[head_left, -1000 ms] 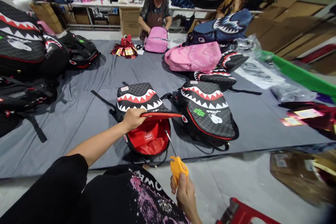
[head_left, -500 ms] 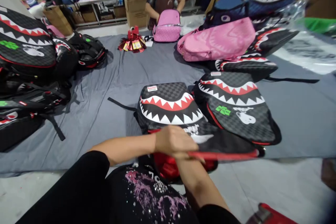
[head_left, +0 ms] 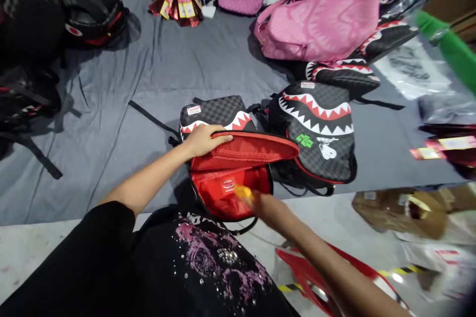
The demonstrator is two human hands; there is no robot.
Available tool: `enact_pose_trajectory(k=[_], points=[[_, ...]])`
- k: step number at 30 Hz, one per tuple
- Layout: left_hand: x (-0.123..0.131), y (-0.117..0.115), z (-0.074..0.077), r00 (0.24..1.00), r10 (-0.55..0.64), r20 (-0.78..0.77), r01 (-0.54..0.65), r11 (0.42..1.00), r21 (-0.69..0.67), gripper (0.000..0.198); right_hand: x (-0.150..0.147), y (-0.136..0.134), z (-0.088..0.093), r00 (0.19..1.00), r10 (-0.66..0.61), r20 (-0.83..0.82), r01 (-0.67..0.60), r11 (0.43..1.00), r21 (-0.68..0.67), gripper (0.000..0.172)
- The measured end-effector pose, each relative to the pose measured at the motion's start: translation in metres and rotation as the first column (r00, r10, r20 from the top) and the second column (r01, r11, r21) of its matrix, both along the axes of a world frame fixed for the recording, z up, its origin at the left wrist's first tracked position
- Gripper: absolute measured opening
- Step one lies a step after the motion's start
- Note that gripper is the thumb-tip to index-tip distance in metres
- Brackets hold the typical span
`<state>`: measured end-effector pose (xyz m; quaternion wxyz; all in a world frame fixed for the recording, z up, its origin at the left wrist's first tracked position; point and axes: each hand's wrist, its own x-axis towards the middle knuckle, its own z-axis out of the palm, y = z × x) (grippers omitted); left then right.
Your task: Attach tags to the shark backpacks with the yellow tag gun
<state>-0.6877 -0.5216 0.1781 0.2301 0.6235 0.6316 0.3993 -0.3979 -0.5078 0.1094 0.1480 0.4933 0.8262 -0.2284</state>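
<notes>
A black checked backpack (head_left: 219, 107) with a shark-mouth print lies before me, unzipped, its red lining (head_left: 213, 188) showing. My left hand (head_left: 204, 139) is closed on the edge of its front panel, folding it up and back. At the opening's right side is my right hand (head_left: 262, 205), blurred, its fingers closed round a small yellow object (head_left: 243, 191) whose kind I cannot make out. A label is visible on the lining just left of that hand. A second shark-mouth backpack (head_left: 316, 129) rests just to the right, its front panel facing up.
Black backpacks (head_left: 89, 5) are piled at the left on the grey cloth (head_left: 111, 79). Pink bags (head_left: 320, 25) lie at the back right. A bundle of red tags (head_left: 180, 2) sits at the back. Cardboard (head_left: 401, 213) and a red bag (head_left: 308, 272) are below the table edge.
The front panel has been lifted, exposing the red interior. My hands, crossed before, are now apart: left on the panel, right at the opening with the yellow object. The view has tilted down.
</notes>
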Motion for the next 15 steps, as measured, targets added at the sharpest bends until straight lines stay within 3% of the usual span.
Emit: enact_pose_trajectory(k=[2, 4, 7, 9, 12, 15], points=[[0.0, -0.003, -0.006, 0.989, -0.044, 0.139, 0.053, 0.997, -0.062, 0.047, -0.016, 0.025, 0.009, 0.994, -0.05, 0.102, 0.041, 0.996, 0.082, 0.05], [0.009, -0.012, -0.011, 0.966, -0.036, 0.258, 0.055, 0.996, -0.067, 0.051, -0.044, 0.047, 0.01, 0.979, -0.164, 0.121, 0.141, 0.974, 0.177, 0.049], [0.024, -0.033, -0.013, 0.964, -0.023, 0.264, 0.032, 0.999, -0.03, 0.049, -0.081, 0.073, 0.001, 0.962, -0.237, 0.137, 0.207, 0.958, 0.199, 0.034], [0.028, -0.048, -0.012, 0.967, 0.079, 0.242, -0.087, 0.996, 0.019, 0.047, -0.089, 0.083, -0.005, 0.969, -0.215, 0.124, 0.19, 0.965, 0.183, 0.033], [0.022, -0.061, -0.015, 0.892, 0.346, 0.292, -0.392, 0.913, 0.115, 0.046, -0.069, 0.083, -0.004, 0.967, -0.218, 0.129, 0.192, 0.963, 0.192, 0.043], [0.017, -0.065, -0.026, 0.835, 0.44, 0.331, -0.511, 0.843, 0.167, 0.048, -0.026, 0.064, 0.004, 0.976, -0.202, 0.08, 0.189, 0.971, 0.144, 0.029]])
